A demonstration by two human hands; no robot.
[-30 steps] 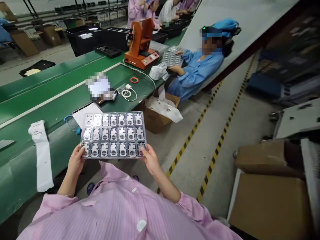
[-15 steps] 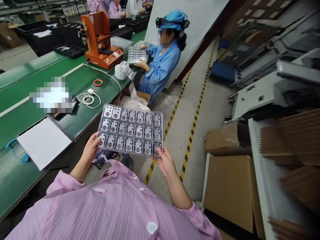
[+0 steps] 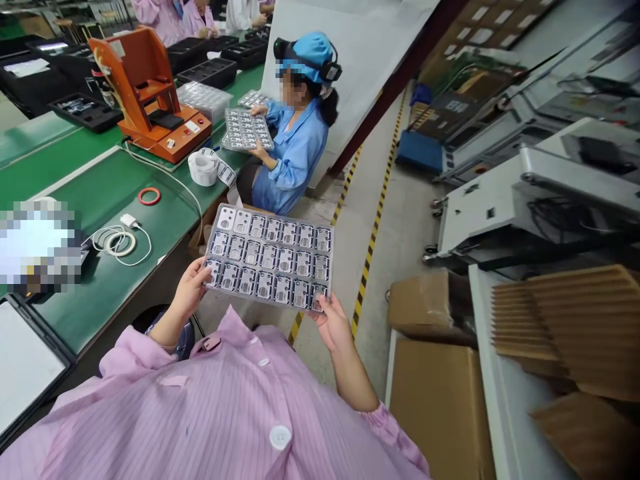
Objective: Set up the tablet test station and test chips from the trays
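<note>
Both my hands hold up a transparent plastic blister tray (image 3: 270,257) by its near corners, tilted in front of my chest. It carries several rows of small metal parts with round cut-outs, one in each pocket. My left hand (image 3: 189,290) grips the lower left corner. My right hand (image 3: 333,325) holds the lower right corner, with its fingers under the edge. Nothing hides the tray's face.
To the left runs a green workbench (image 3: 100,180) with a white label roll (image 3: 203,167) and an orange machine (image 3: 160,113). A seated co-worker in blue holds a similar tray (image 3: 247,130). Cardboard boxes (image 3: 430,413) stand at the right.
The whole scene has slid left and down as my view turned right. The tray stays in both hands and has shifted right. The co-worker has lifted a tray.
</note>
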